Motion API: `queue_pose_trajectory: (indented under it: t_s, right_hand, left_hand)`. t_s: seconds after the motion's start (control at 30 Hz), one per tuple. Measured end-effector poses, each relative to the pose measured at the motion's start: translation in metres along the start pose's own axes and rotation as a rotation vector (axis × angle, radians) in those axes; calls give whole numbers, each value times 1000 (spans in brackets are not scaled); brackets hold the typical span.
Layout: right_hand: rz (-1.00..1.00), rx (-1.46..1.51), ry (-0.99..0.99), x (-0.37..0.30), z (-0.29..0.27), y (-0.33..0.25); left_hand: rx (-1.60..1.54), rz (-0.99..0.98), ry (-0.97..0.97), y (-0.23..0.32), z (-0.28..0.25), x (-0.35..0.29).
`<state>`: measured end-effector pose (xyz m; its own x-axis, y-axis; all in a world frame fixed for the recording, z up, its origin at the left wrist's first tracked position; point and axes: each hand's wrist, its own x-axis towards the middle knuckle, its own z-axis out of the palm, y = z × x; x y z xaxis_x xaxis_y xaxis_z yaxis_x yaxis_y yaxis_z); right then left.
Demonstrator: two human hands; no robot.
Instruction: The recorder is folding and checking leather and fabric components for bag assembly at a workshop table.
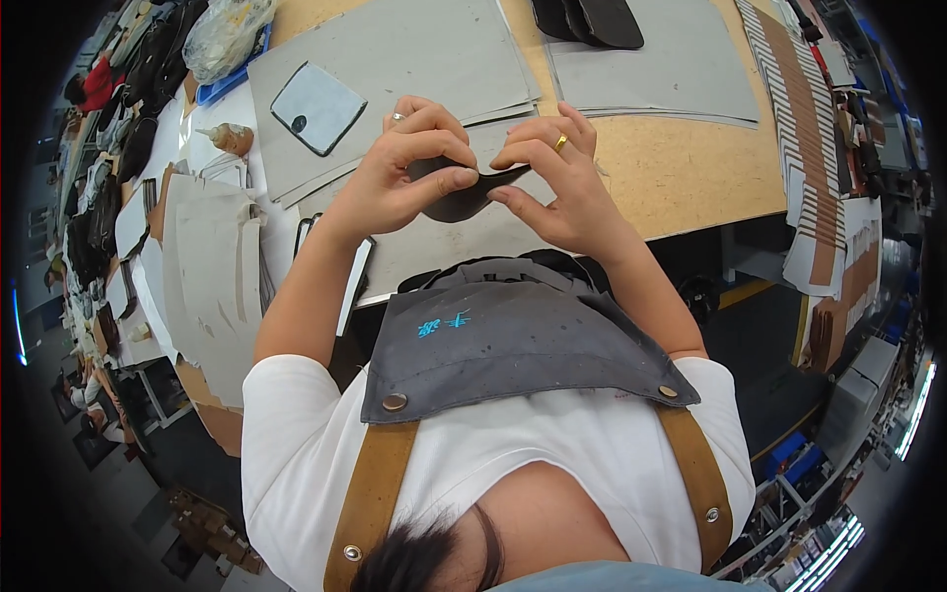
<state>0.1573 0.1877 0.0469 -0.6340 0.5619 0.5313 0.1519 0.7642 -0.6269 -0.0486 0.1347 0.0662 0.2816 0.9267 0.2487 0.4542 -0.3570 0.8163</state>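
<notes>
A thin, dark, flexible piece (458,204), leather-like, is held up and bent between my two hands above the near edge of the table. My left hand (406,168) pinches its top edge between thumb and fingers. With thumb and index finger, my right hand (555,178) grips the same edge a little to the right. Both hands almost meet at the middle of the piece. Beyond my left hand lies a pale rounded panel (318,107) with a dark rim and a dark round spot, flat on grey sheets (395,59).
Several dark rounded pieces (592,22) are stacked at the far side on another grey sheet (661,69). To the left stand a small brownish bottle (230,138) and a blue tray (237,74) with a plastic bag. Striped cardboard strips (804,148) line the right side.
</notes>
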Motion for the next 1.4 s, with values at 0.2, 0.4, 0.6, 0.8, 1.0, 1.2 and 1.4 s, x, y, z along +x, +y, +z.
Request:
queue_pose_trajectory:
  t_s: [0.2, 0.4, 0.6, 0.8, 1.0, 1.2, 1.4]
  right_hand:
    - [12, 153, -83, 0, 3, 0]
    - [124, 662, -64, -8, 3, 10]
    - [180, 219, -44, -15, 6, 7]
    - [128, 178, 16, -7, 20, 8]
    - [107, 229, 23, -9, 18, 10]
    - [350, 470, -70, -26, 11, 17]
    - [230, 276, -37, -24, 11, 16]
  left_hand:
    - [-113, 35, 8, -7, 7, 4]
    - [-616, -182, -50, -22, 11, 1]
    - [-513, -383, -72, -21, 4, -5]
    - [-330, -212, -45, -13, 8, 1]
    - [-637, -228, -40, -21, 7, 0]
    - [-660, -321, -77, -35, -4, -1]
    - [110, 21, -165, -21, -5, 12]
